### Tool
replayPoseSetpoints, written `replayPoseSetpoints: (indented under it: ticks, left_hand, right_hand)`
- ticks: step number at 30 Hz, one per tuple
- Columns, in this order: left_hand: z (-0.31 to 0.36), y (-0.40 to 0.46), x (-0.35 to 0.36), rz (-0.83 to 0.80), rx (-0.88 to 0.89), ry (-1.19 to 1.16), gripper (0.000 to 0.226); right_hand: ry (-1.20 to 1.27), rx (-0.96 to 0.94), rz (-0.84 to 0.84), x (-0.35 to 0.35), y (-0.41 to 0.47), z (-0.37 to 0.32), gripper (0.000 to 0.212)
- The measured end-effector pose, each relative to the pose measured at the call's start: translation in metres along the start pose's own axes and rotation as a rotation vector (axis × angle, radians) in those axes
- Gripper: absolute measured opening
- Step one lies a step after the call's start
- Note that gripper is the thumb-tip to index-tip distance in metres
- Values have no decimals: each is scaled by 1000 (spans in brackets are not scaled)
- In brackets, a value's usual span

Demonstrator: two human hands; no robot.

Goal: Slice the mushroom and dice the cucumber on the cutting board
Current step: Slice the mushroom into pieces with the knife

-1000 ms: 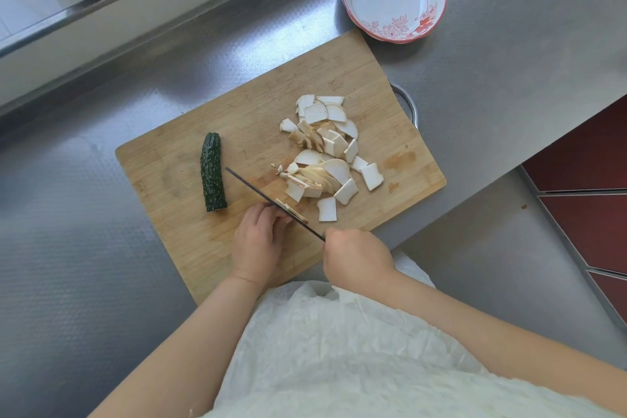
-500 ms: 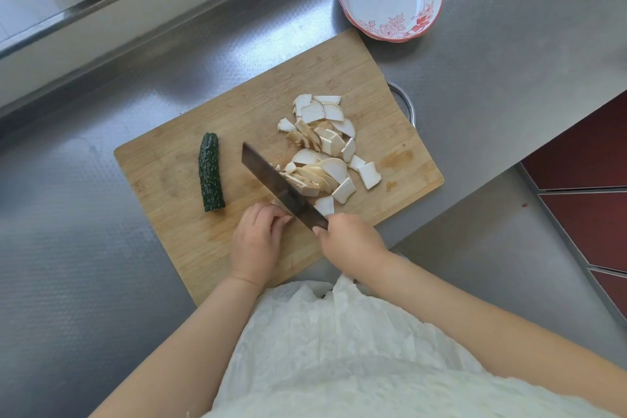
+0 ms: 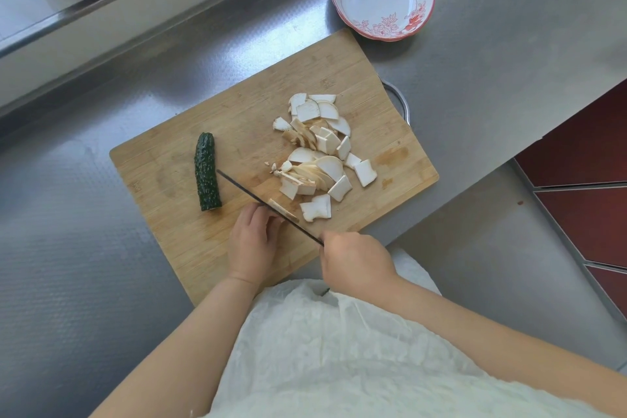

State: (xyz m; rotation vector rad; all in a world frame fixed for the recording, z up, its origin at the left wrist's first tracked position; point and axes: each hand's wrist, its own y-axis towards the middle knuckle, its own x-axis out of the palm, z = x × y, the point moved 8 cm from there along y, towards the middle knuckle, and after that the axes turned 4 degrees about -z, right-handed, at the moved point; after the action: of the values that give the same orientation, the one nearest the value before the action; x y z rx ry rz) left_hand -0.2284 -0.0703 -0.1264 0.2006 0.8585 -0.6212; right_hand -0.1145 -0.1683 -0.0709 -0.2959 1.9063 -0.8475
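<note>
Mushroom [image 3: 283, 210], or what is left of it, is a thin pale piece lying on the cutting board [image 3: 176, 176] right against the fingertips of the left hand [image 3: 251, 243], whose fingers are curled and pressing it down. The right hand [image 3: 353, 261] is wrapped round the handle of the knife [image 3: 258, 198]; the blade shows edge-on, running from that hand past the left fingertips and out beyond them. Its edge sits on or just above the piece; which of the two cannot be told.

In my judgement the slicing is close to done, with only this last remnant to cut. To do it well, the left fingertips should stay tucked behind the knuckles, since the piece is small and the blade passes just beside them. Short, straight cuts would keep it from slipping.

Beyond the right hand and the blade lies the heap of mushroom slices [image 3: 322, 153], near enough to crowd the cutting spot; pushing it farther off would help. The cucumber [image 3: 207, 171] lies whole beyond the left hand, near the knife tip, not yet diced. Far beyond both hands, off the board, a white bowl [image 3: 383, 20] with red flowers stands on the steel counter [image 3: 84, 248].
</note>
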Motion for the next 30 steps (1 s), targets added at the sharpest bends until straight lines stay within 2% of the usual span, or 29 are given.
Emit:
replayPoseSetpoints:
  ticks: [12, 20, 24, 28, 30]
  left_hand:
    - [-3, 2, 0, 3, 26, -7, 37]
    - [-4, 3, -1, 15, 49, -2, 33]
    - [-2, 4, -1, 19, 70, -9, 26]
    - [2, 2, -3, 18, 81, -28, 23]
    - [2, 1, -3, 19, 90, -33, 22]
  right_hand:
    - [-2, 58, -70, -3, 5, -9, 16]
    - [-7, 88, -30, 8, 21, -11, 14]
    - [108, 154, -52, 13, 31, 0, 18]
    - [328, 209, -85, 11, 35, 17, 26]
    - [306, 180, -45, 6, 29, 18, 25]
